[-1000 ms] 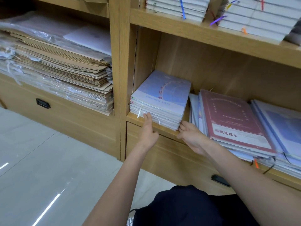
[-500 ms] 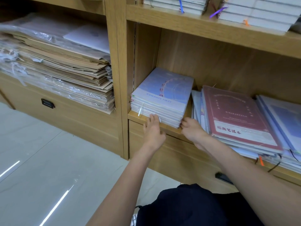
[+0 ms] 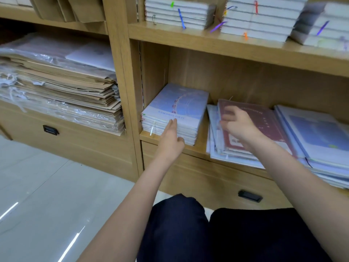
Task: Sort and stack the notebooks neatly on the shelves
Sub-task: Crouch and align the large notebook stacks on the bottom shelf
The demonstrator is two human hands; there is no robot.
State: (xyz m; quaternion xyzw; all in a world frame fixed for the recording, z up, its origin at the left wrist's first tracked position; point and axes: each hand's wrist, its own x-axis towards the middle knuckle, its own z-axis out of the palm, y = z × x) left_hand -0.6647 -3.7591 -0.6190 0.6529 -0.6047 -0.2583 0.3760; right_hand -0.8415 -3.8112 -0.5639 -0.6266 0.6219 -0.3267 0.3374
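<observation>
A squared stack of pale blue notebooks (image 3: 181, 104) with a ferris-wheel cover sits at the left end of the lower wooden shelf (image 3: 196, 148). My left hand (image 3: 171, 139) rests flat against its front edge, fingers straight. To the right lies a looser pile topped by a dark red notebook (image 3: 264, 120). My right hand (image 3: 238, 127) lies on that red cover near its left edge, fingers bent over the edge; motion blur hides whether it grips. Further right is another pile of blue-covered notebooks (image 3: 313, 137).
White ribbon-marked notebooks (image 3: 179, 14) fill the shelf above. Brown paper bags in plastic (image 3: 62, 87) are stacked in the left bay. Drawers with black handles (image 3: 250, 195) sit below. My dark-trousered knees (image 3: 207, 227) are close to the drawer front, with pale tile floor (image 3: 37, 195) to the left.
My right hand left the front corner of the blue stack and moved right onto the red notebook. My left hand slid right along the blue stack's front edge.
</observation>
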